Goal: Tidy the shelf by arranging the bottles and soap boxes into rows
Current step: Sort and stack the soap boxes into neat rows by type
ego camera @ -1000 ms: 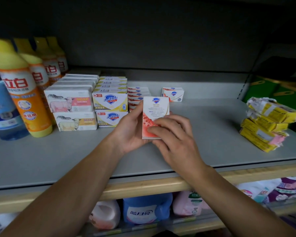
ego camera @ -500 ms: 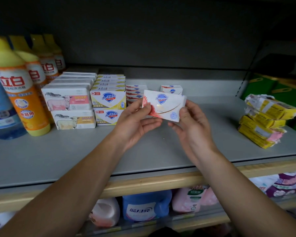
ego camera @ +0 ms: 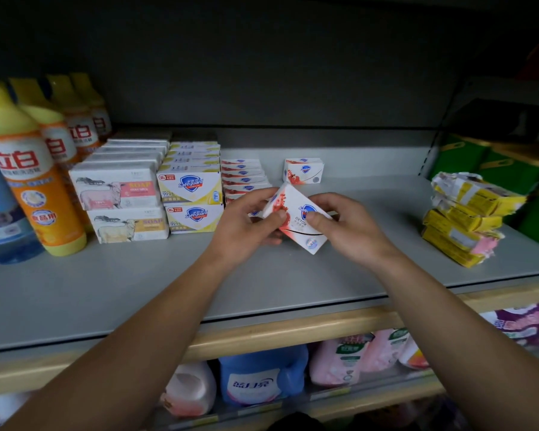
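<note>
Both hands, left hand [ego camera: 246,222] and right hand [ego camera: 349,227], are clamped on a red-and-white soap box [ego camera: 296,222], now tilted diagonally above the shelf [ego camera: 262,281] after being level; reorientation toward the red row [ego camera: 245,178] behind seems under way.

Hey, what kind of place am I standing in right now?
Probably a shop's cleaning-goods aisle: soap boxes with price stickers stacked in rows, identical detergent bottles lined front to back, and more jugs on the shelf below.
</note>
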Demonstrator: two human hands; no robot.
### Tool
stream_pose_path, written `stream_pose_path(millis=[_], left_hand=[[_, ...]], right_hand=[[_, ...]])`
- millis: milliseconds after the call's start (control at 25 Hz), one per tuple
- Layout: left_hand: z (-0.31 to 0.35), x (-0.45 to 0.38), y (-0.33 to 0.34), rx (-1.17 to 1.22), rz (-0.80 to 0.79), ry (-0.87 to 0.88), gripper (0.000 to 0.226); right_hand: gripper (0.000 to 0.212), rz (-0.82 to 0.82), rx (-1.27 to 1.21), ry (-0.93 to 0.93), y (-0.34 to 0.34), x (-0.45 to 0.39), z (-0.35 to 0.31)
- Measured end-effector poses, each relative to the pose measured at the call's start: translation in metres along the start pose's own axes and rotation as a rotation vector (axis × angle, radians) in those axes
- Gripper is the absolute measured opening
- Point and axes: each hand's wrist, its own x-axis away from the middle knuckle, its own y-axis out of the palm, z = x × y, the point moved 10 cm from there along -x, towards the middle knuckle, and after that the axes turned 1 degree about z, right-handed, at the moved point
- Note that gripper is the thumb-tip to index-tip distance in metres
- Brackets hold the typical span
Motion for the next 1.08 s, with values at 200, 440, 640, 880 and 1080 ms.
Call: stream_pose_path(millis=[200, 440, 640, 880, 1080], left_hand=[[0.081, -0.008, -0.039, -0.673, 0.224, 0.437, 0.034], [0.066, -0.037, -0.111, -1.354, 0.335, 0.277, 0.05], [0.037, -0.034, -0.111, -1.448, 0.368, 0.331, 0.058], [0.039, -0.032, -0.114, -1.397, 0.482, 0.438, 0.048], [0.04, -0.033, -0.115, -1.368, 0.522, 0.466, 0.045]], right_hand=[[0.029, 0.104, -0.054, -0.036, -0.009, -0.024, -0.007], [0.039, 0.215, 0.185, -0.196, -0.001, -0.072, -0.041], [0.041, 0.172, 0.335, -0.307, 0.036, -0.126, -0.06], [0.041, 0.13, 0.395, -0.258, 0.079, -0.177, -0.049], [0.041, 0.076, 0.414, -0.267, 0.097, -0.187, -0.041]])
